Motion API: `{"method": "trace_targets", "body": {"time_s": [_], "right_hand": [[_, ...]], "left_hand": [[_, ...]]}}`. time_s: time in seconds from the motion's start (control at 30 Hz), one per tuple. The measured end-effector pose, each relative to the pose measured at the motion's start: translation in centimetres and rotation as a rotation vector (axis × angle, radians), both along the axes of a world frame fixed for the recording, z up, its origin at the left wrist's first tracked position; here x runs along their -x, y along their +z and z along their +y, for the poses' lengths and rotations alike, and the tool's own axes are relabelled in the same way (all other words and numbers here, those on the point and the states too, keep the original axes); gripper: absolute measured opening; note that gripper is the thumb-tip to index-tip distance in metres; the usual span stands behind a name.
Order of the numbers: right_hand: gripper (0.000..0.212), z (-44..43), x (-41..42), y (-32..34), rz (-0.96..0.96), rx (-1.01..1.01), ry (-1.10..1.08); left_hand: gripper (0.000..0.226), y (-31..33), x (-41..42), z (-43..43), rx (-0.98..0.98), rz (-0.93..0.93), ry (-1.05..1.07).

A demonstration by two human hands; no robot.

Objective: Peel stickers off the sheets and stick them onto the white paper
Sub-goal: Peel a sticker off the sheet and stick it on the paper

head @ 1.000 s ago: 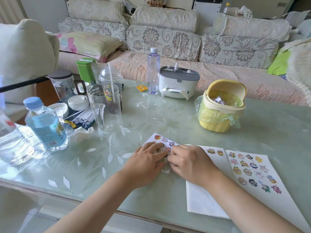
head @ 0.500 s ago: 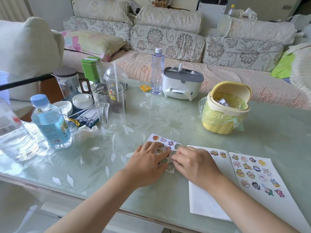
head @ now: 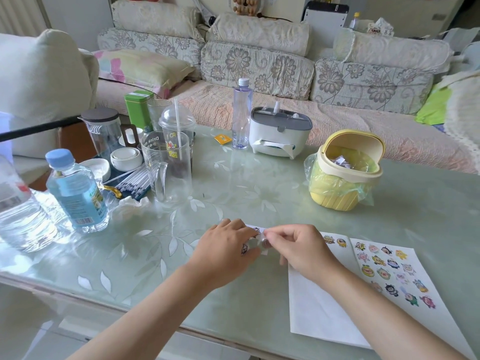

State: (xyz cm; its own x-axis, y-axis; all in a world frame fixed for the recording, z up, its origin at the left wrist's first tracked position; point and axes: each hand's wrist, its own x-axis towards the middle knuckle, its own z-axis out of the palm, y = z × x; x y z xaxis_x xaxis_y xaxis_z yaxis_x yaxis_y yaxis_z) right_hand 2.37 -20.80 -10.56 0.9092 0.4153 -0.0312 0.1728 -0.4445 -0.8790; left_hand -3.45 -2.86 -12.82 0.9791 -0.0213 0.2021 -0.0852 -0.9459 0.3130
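A small sticker sheet lies on the glass table, mostly hidden under my two hands. My left hand holds it down, fingers curled over its near part. My right hand pinches a sticker at the sheet's raised edge between thumb and forefinger. The white paper lies under and to the right of my right wrist, with two stickers at its top edge. A second sheet with several cartoon stickers overlaps the paper's right side.
A yellow lidded bin stands behind the paper. At the left are a clear measuring jug, a blue-capped bottle, a bundle of straws and cups. A tissue box and tall bottle stand at the back.
My right hand has lifted from the sheet, raising the sheet's edge with a sticker in its pinch. My left hand stays on the sheet. The camera has tilted slightly.
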Motion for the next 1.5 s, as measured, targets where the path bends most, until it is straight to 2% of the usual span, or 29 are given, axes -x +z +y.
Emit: {"method": "trace_targets", "body": {"time_s": [0.17,0.3,0.33,0.43,0.53,0.6,0.73,0.8,0.9,0.97,1.0,1.1,1.23,1.33,1.5], "right_hand": [[0.006,0.4,-0.1,0.3,0.160,-0.208,-0.081],[0.018,0.0,-0.8,1.2,0.154,-0.261,-0.016],[0.022,-0.1,-0.9,1.6,0.142,-0.254,0.026],[0.030,-0.5,-1.1,3.0,0.059,-0.164,0.158],[0.037,-1.0,-1.2,4.4,0.019,-0.094,0.270],[0.036,-1.2,-1.2,4.7,-0.047,-0.072,0.272],[0.033,-1.6,-1.5,4.9,-0.154,-0.088,0.190],[0.030,-1.9,-1.7,5.0,-0.265,-0.063,0.113],[0.028,-1.9,-1.7,5.1,-0.565,0.043,-0.062],[0.022,-1.6,-1.5,5.0,-0.804,0.133,-0.133],[0.020,-1.4,-1.4,4.9,-0.866,0.147,-0.144],[0.016,-1.2,-1.1,4.5,-0.912,0.125,-0.125],[0.019,-0.9,-0.9,4.2,-0.882,0.169,-0.036],[0.019,-0.7,-1.0,3.9,-0.848,0.174,-0.021],[0.018,-1.0,-0.8,3.9,-0.829,0.176,0.006]], "left_hand": [[0.062,0.8,0.2,-0.6,0.072,-0.069,-0.007],[0.047,2.2,0.5,-0.7,0.308,-0.093,-0.052],[0.044,2.5,0.4,-0.6,0.318,-0.139,-0.065],[0.051,3.4,-0.1,0.0,0.126,-0.343,-0.102],[0.053,4.8,-0.6,0.5,-0.063,-0.375,-0.217],[0.048,5.4,-0.9,0.6,-0.071,-0.380,-0.244],[0.036,6.3,-1.2,0.1,0.096,-0.336,-0.121],[0.029,7.0,-1.2,-0.3,0.235,-0.204,-0.038],[0.009,7.4,-1.4,-0.8,0.509,0.002,0.034],[0.014,7.2,-1.4,-1.0,0.711,0.059,0.077],[0.015,7.2,-1.4,-1.1,0.824,0.103,0.099],[0.017,7.0,-1.3,-1.3,1.059,0.211,0.134],[0.022,6.6,-1.3,-1.1,1.212,0.278,0.111],[0.026,6.6,-1.1,-1.2,1.221,0.307,0.042],[0.002,6.3,-1.0,-1.3,1.189,0.237,0.035]]}}
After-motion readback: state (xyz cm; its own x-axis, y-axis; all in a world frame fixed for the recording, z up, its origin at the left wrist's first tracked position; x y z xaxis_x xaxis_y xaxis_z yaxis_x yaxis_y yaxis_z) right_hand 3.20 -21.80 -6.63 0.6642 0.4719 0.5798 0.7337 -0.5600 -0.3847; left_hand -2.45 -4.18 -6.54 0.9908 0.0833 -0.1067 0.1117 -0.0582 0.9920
